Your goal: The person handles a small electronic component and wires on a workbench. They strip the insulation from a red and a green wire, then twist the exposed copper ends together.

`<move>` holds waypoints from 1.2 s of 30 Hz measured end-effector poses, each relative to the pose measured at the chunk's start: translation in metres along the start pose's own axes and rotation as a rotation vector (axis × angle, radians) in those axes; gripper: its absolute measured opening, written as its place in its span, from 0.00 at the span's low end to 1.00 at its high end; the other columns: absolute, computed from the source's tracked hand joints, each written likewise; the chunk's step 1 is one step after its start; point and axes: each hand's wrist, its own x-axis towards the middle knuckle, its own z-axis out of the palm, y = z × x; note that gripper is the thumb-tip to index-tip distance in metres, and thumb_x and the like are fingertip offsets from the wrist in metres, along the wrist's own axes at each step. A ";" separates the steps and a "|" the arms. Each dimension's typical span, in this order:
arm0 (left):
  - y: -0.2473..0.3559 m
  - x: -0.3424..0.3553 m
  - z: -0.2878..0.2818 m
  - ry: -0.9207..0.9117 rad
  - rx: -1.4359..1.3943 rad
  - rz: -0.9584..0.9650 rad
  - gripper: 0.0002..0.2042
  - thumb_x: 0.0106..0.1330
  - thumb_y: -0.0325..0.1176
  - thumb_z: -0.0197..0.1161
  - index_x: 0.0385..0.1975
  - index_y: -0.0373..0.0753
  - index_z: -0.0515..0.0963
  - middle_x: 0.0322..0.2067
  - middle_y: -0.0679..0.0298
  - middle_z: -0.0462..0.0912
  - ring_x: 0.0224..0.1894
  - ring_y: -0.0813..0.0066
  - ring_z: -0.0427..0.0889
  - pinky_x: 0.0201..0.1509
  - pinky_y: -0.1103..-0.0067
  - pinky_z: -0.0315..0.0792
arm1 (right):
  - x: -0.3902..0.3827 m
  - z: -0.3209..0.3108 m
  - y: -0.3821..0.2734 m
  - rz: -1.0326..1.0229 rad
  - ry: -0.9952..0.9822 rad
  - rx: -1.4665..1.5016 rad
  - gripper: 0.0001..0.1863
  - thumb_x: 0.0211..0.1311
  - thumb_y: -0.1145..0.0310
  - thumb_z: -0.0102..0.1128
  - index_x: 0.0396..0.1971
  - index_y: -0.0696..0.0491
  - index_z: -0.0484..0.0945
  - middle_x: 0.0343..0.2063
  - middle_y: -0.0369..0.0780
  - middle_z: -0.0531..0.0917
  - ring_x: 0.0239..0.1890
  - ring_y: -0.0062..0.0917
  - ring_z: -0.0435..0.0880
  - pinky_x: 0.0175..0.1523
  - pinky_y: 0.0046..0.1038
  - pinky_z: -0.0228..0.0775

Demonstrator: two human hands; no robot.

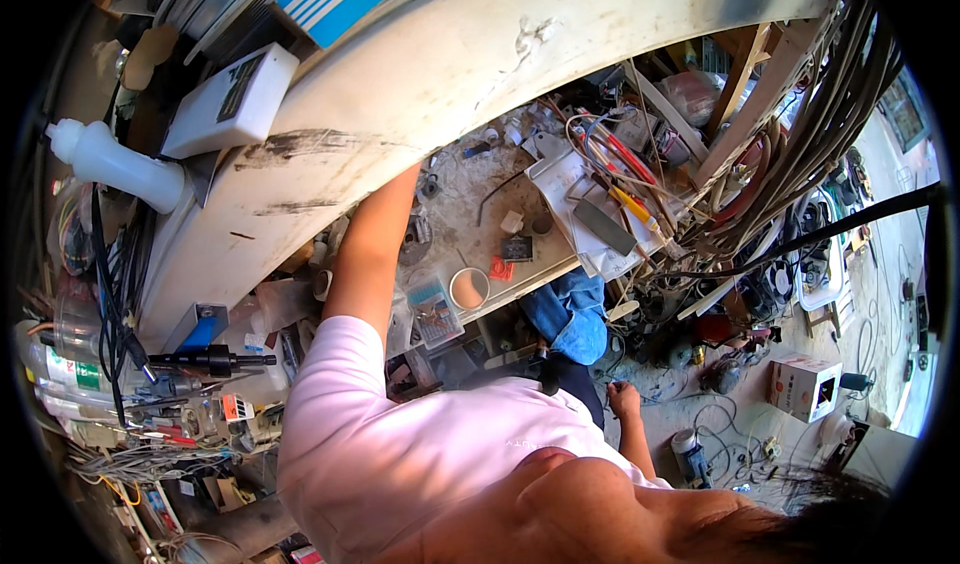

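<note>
My left forearm [375,244] reaches up and away over the cluttered workbench [465,229]. A broad off-white curved panel [400,94] hides my left hand, so its fingers and anything in them do not show. Beside that forearm are a clear compartment box [432,312] with small parts and a round container [468,289]. Low at my right side, away from the bench, is my right hand [624,400]. Its fingers are curled in; what they hold, if anything, is too small to make out. Blue denim fabric [568,316] lies between that hand and the bench edge.
A bent metal rod [497,196], a small dark box [517,249] and papers under tools [590,214] lie on the bench. Thick cables [800,154] hang at the right. A white bottle [120,164] stands far left. On the floor sits a white carton [803,388].
</note>
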 end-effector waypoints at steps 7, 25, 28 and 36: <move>0.054 -0.015 0.001 -0.192 -0.169 0.364 0.10 0.57 0.31 0.62 0.40 0.46 0.80 0.41 0.60 0.81 0.46 0.60 0.77 0.50 0.68 0.69 | 0.001 -0.003 -0.013 -0.035 0.000 0.010 0.16 0.58 0.58 0.58 0.34 0.57 0.82 0.28 0.44 0.85 0.34 0.35 0.85 0.42 0.33 0.74; 0.019 -0.016 -0.115 -1.144 -1.687 -0.862 0.14 0.69 0.36 0.53 0.50 0.37 0.70 0.43 0.60 0.80 0.46 0.71 0.79 0.50 0.71 0.75 | 0.037 -0.007 -0.032 -0.153 -0.079 -0.118 0.18 0.55 0.55 0.59 0.37 0.54 0.82 0.34 0.47 0.84 0.41 0.40 0.83 0.47 0.37 0.73; 0.041 -0.030 -0.134 -1.165 -2.165 -0.852 0.22 0.71 0.42 0.45 0.54 0.30 0.67 0.48 0.49 0.76 0.52 0.58 0.75 0.59 0.65 0.71 | 0.046 -0.002 -0.020 -0.210 -0.017 -0.160 0.16 0.56 0.57 0.59 0.32 0.55 0.82 0.26 0.44 0.84 0.34 0.33 0.85 0.41 0.33 0.74; 0.032 -0.137 -0.306 -0.845 -1.219 -0.633 0.17 0.61 0.34 0.65 0.46 0.35 0.72 0.39 0.61 0.79 0.47 0.70 0.79 0.51 0.79 0.75 | 0.066 0.001 -0.047 -0.550 -0.111 -0.248 0.24 0.56 0.50 0.54 0.31 0.60 0.82 0.29 0.53 0.83 0.37 0.47 0.82 0.43 0.40 0.72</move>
